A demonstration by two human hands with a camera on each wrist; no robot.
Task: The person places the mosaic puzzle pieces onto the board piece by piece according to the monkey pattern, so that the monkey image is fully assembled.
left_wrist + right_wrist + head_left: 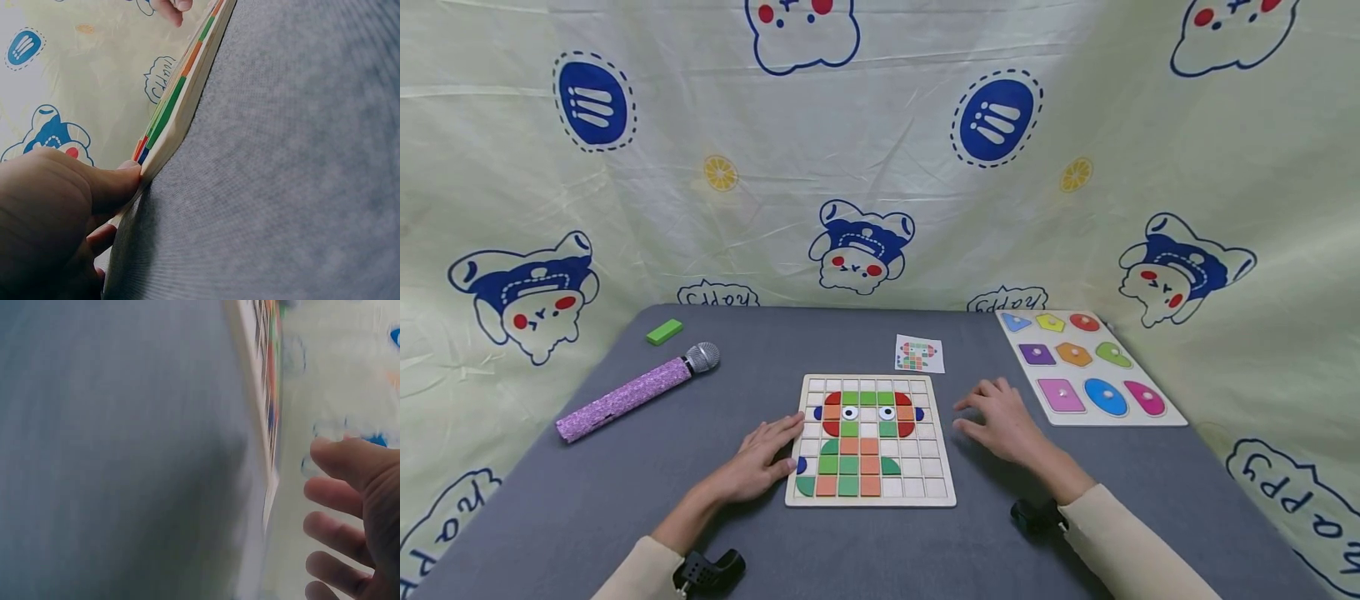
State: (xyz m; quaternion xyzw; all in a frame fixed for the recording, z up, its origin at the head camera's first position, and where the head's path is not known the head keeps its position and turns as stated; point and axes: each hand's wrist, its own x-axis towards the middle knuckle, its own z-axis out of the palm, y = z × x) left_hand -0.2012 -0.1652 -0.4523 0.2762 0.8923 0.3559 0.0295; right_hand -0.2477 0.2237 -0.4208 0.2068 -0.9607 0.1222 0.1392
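A white gridded puzzle board (917,487) lies flat in front of me, with red, orange, green and blue tiles set in the left and upper squares. Two tiles carry eyes. My left hand (760,462) rests along the board's left edge; in the left wrist view the thumb (119,184) touches the rim beside a blue tile. To the right of the board my right hand (1003,421) is held over the cloth, fingers loosely bent and apart, with nothing between them. Behind the board lies a small picture card (928,343) showing a similar coloured pattern.
A purple glittery microphone (632,398) lies at the left, near a green block (664,332). On the right is a white shape puzzle board (1030,392) with several coloured knobbed pieces. The grey tablecloth (880,550) ends at a printed curtain (895,150).
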